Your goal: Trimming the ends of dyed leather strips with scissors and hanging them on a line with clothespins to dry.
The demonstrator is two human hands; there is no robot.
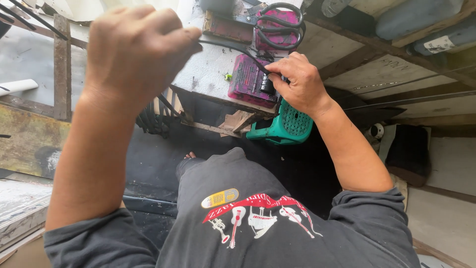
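Observation:
My left hand [136, 52] is raised close to the camera, fist closed on one end of a thin black strap [233, 48] that runs taut to the right. My right hand [297, 82] pinches the strap's other end against a small black part at the edge of a pink box-shaped block [245, 79] on the worn bench top [208, 69]. A second pink block [280, 27] lies farther back with loops of black strap [282, 22] coiled on it.
A teal perforated plastic basket [287, 126] sits under the bench edge below my right hand. Wooden beams and boards [377, 74] run to the right, a rusty frame [62, 69] stands at left. My dark shirt [258, 218] fills the bottom.

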